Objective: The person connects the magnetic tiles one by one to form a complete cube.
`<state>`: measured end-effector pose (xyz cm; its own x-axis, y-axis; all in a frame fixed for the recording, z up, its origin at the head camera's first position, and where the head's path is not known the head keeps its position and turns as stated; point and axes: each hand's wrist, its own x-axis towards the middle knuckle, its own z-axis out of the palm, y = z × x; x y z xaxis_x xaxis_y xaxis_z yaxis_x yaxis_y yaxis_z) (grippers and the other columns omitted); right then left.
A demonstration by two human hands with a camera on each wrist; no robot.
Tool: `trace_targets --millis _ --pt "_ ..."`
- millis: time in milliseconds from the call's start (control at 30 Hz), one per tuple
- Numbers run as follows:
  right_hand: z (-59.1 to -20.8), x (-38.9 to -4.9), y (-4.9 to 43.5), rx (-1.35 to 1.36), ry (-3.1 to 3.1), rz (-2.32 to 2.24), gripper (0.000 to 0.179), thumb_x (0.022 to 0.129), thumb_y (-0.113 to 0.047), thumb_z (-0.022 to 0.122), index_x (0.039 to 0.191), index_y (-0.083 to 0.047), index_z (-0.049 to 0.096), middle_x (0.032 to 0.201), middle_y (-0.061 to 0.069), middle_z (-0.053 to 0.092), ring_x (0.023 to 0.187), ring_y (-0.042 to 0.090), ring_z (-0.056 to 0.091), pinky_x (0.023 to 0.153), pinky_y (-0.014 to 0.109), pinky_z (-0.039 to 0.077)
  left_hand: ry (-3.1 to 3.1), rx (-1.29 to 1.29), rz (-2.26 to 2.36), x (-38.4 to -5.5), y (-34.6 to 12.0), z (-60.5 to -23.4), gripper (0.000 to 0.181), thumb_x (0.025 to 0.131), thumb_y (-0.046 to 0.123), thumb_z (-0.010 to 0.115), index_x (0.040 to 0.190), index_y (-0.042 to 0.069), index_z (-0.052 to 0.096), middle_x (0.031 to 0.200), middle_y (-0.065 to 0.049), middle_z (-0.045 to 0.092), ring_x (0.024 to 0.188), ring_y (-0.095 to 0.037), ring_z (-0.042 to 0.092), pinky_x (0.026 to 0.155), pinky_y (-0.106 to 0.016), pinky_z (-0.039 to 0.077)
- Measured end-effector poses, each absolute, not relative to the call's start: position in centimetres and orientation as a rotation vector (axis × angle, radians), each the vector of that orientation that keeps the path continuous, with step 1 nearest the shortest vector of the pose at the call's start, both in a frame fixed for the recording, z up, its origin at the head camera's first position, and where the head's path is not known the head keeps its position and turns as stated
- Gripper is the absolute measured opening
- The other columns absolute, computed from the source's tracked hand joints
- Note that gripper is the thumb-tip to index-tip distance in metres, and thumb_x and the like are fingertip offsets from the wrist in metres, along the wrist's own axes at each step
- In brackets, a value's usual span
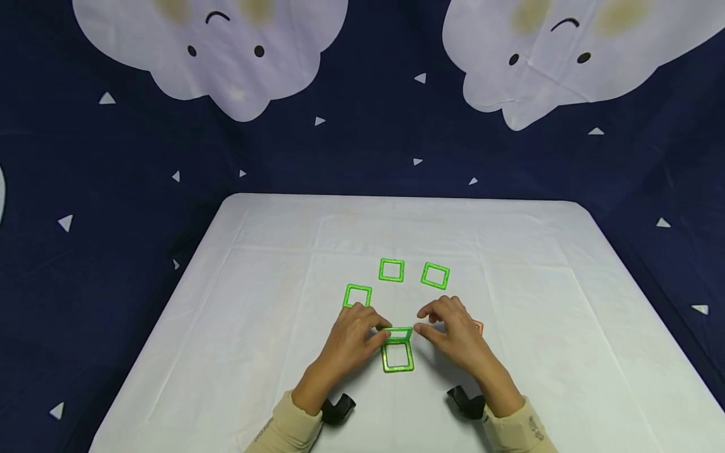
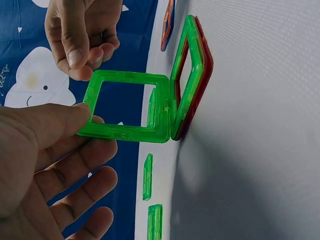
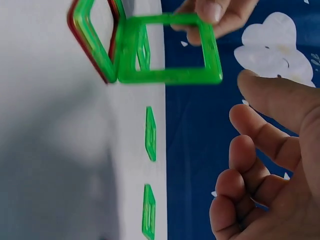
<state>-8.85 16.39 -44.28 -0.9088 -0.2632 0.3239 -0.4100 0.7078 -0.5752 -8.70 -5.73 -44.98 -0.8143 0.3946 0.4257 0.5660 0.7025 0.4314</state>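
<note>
My left hand (image 1: 355, 333) pinches a green square magnetic tile (image 2: 127, 132) between thumb and fingers at its upper edge. The tile has an open middle and stands up on edge. Its lower edge meets another green square tile (image 1: 398, 369), which lies flat. Under that flat one, a red tile (image 2: 206, 62) shows along the side in the left wrist view. Just to the right of the raised tile is my right hand (image 1: 453, 333), fingers loosely bent and holding nothing. In the right wrist view a small gap separates its thumb tip (image 3: 246, 80) from the raised tile.
Three more green square tiles lie farther back: one (image 1: 391, 280) in the middle, one (image 1: 435, 265) at right, one (image 1: 358, 286) beyond my left hand. An orange tile (image 1: 479, 326) is partly hidden behind my right hand. Dark cloth with clouds hangs past the white table (image 1: 272, 251).
</note>
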Motion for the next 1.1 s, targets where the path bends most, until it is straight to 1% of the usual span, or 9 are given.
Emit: trace_targets --millis 300,500,633,900,1100 --pt "-44.0 -9.9 17.8 0.519 -2.648 0.938 0.020 0.075 -0.017 0.078 0.091 -0.013 0.066 0.078 -0.003 0.055 0.077 0.009 0.042 0.068 0.027 0.037 -2.616 -0.728 -0.797 -8.2 -6.0 -45.0 0.007 0.078 0.024 0.074 0.084 0.020 0.073 0.075 0.012 0.065 0.079 -0.009 0.055 0.074 -0.028 0.038" --pt "-44.4 -11.3 19.0 0.536 -2.611 0.907 0.024 0.073 -0.012 0.079 0.093 -0.007 0.067 0.080 0.004 0.057 0.078 0.014 0.045 0.068 0.029 0.038 -2.610 -0.725 -0.808 -7.9 -6.2 -45.1 0.007 0.079 0.024 0.074 0.084 0.020 0.073 0.075 0.012 0.064 0.080 -0.009 0.056 0.073 -0.028 0.038" --pt "-44.7 -12.3 19.8 0.550 -2.605 0.861 0.028 0.072 -0.011 0.080 0.095 -0.005 0.067 0.082 0.006 0.058 0.079 0.017 0.047 0.070 0.032 0.038 -2.607 -0.721 -0.814 -7.8 -6.3 -45.1 0.006 0.079 0.023 0.074 0.084 0.020 0.073 0.074 0.012 0.064 0.079 -0.008 0.055 0.073 -0.028 0.038" --pt "-44.9 -13.9 21.0 0.480 -2.752 0.883 0.032 0.077 -0.018 0.077 0.104 -0.005 0.066 0.091 0.009 0.059 0.086 0.024 0.050 0.075 0.036 0.039 -2.617 -0.697 -0.830 -7.6 -6.3 -45.1 0.006 0.078 0.022 0.074 0.084 0.021 0.073 0.073 0.012 0.063 0.077 -0.008 0.054 0.074 -0.028 0.038" --pt "-45.0 -15.4 21.6 0.432 -2.836 0.913 0.035 0.080 -0.019 0.074 0.109 -0.003 0.065 0.099 0.013 0.059 0.092 0.028 0.051 0.078 0.039 0.039 -2.631 -0.680 -0.829 -7.5 -6.3 -45.1 0.006 0.078 0.022 0.074 0.084 0.021 0.073 0.073 0.012 0.063 0.077 -0.007 0.054 0.075 -0.028 0.039"
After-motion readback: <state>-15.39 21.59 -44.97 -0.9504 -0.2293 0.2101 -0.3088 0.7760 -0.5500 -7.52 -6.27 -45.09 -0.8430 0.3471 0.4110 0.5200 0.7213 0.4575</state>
